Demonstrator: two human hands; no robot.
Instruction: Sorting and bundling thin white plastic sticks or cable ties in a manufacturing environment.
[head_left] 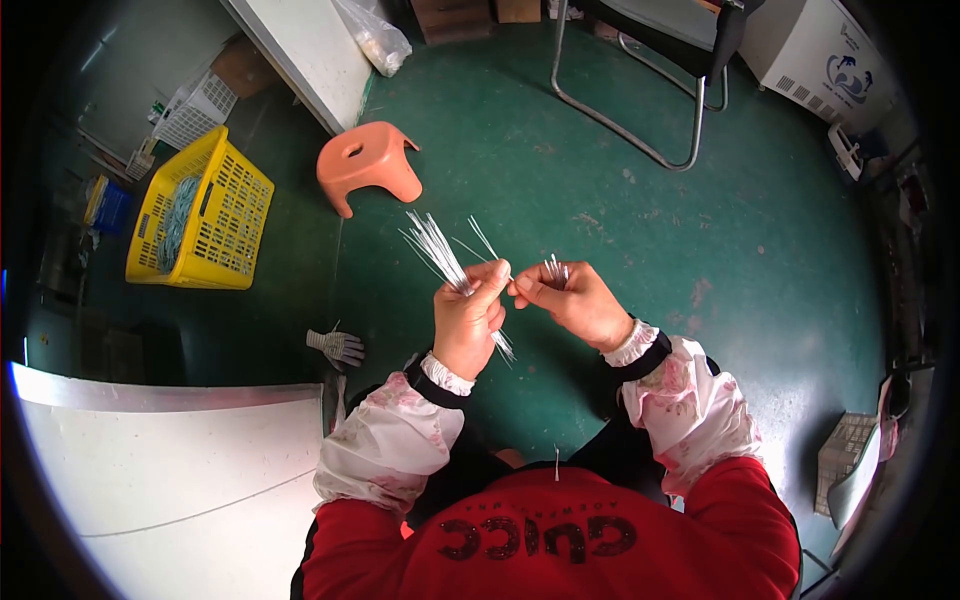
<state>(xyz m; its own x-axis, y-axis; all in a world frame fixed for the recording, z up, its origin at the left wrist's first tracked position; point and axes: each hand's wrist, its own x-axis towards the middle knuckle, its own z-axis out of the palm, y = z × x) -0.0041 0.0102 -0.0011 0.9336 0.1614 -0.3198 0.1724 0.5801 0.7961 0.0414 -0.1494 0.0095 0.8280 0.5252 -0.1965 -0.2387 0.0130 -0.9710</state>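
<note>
While my left hand (468, 318) stays out of it as a mere holder, fist wrapped tight around a bundle of thin white strips (440, 258), my right hand (578, 303) does the fine work just beside it. The bundle fans up and away from my left fist toward the orange stool (368, 163), and its short tail pokes out below the fist, toward my lap. My right fingers are curled shut on a smaller clutch of strips (555, 270), whose tips stand up just behind my knuckles, on the side away from the stool. Between the two hands my thumbs and forefingers meet, nearly touching, and one or two single strips (484, 240) stick up from that meeting point; whether my right fingertips pinch one of them or only brush it I cannot tell.

I judge this to be the sorting or counting step: single strips go across from one clutch to the other. The next move, as I read it, calls for a light pinch on just one strip, a straight pull along its length so the fan does not splay, and a firm left fist so nothing slides out.

Nearer me than the stool, a grey work glove (338, 346) lies on the green floor (620, 220). Beyond the stool on my left stands a yellow crate (215, 215) with pale strands inside.
</note>
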